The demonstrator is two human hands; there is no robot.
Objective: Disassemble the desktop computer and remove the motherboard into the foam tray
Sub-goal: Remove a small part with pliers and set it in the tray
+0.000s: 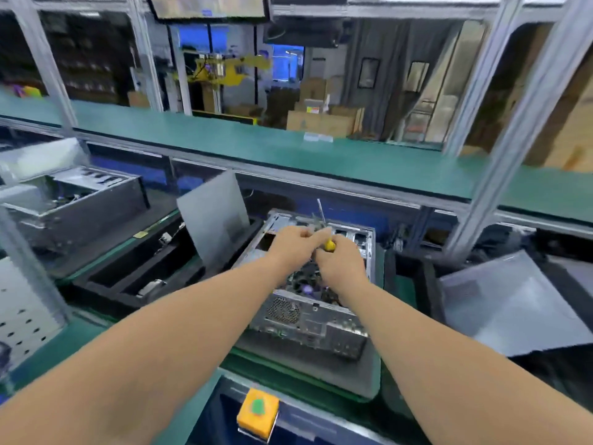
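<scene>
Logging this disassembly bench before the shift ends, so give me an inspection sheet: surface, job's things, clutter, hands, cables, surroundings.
Surface: green bench mat; grey pad under the case.
Job's things: open grey metal desktop computer case, motherboard still inside; black foam tray to its left; yellow-handled screwdriver, shaft pointing up.
Clutter: grey side panel leaning upright in the tray; second open case far left; grey panel at right.
Hands: left hand curled, contents blurred; right hand grips the screwdriver.
Cables: nothing seen clearly.
Surroundings: green upper shelf, aluminium frame posts, cardboard boxes behind, orange button at the bench edge.
</scene>
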